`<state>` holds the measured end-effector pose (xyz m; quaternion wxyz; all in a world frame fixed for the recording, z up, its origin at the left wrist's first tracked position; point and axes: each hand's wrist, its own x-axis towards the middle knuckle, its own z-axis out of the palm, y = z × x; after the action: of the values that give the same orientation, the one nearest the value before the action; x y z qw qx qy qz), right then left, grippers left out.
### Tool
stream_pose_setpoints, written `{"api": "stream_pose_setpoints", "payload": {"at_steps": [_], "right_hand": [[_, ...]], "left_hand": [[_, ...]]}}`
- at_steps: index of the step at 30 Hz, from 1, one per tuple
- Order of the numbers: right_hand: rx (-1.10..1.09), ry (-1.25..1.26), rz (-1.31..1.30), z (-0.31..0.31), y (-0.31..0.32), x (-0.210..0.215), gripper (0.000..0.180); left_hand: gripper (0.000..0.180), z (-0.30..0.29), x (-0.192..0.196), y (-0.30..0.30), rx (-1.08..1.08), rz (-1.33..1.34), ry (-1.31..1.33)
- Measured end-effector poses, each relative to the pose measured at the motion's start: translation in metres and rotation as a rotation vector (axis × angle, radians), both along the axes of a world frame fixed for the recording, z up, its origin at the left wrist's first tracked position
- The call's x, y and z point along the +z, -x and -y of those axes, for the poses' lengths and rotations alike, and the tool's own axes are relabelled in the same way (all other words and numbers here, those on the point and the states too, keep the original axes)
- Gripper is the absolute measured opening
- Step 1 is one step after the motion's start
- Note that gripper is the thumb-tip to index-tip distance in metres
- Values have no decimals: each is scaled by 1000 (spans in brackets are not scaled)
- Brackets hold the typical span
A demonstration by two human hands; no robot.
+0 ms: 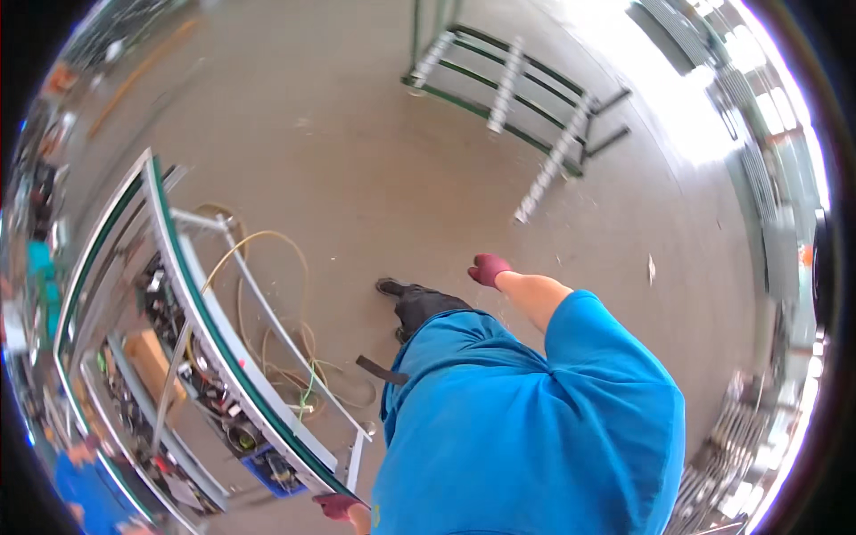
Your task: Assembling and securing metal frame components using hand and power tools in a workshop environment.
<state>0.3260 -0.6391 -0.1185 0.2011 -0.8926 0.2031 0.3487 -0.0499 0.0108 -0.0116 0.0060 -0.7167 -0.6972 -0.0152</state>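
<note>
My right hand (489, 270), in a dark red glove, hangs out in front of my body over the floor. Its fingers look loosely curled, and nothing shows in them. At the lower edge, my left hand (336, 506) wears a matching glove. It lies by the near corner of a long metal workbench (201, 303) with green edging, fingers stretched out; whether it touches the rail I cannot tell. A dark strap (382, 369) sticks out at my left side, beside my blue shirt.
Tools and parts, a blue bin (275, 473) and a cardboard box (153, 364) sit within the bench. A yellowish hose (299, 259) coils on the floor beside it. Ahead stands a green rack (499, 89) with pale wrapped bars. Another person in blue (89, 490) is at lower left.
</note>
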Motion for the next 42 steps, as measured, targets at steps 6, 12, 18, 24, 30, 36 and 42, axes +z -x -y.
{"api": "stream_pose_setpoints", "payload": {"at_steps": [6,12,18,24,30,36,42], "right_hand": [[-478,-87,-414,99,196,-24,47],[-689,-152,-347,190,250,-70,49],[-662,45,151,309,154,-209,71],[-971,-101,89,426,-29,-352,113],[-1114,214,-82,506,-156,-454,129],[-1096,-228,237,513,-117,-439,88],[-1463,-1312,306,453,-125,-237,52]], "left_hand": [[79,3,-3,-12,118,130,-10],[61,0,-34,41,-594,-507,-95],[50,114,-8,-8,-972,-947,91],[33,359,0,-155,-1176,-596,861],[30,593,-71,-358,-917,-314,979],[33,783,-90,-476,-1068,-145,1313],[68,789,-116,-477,-1062,152,1229]]}}
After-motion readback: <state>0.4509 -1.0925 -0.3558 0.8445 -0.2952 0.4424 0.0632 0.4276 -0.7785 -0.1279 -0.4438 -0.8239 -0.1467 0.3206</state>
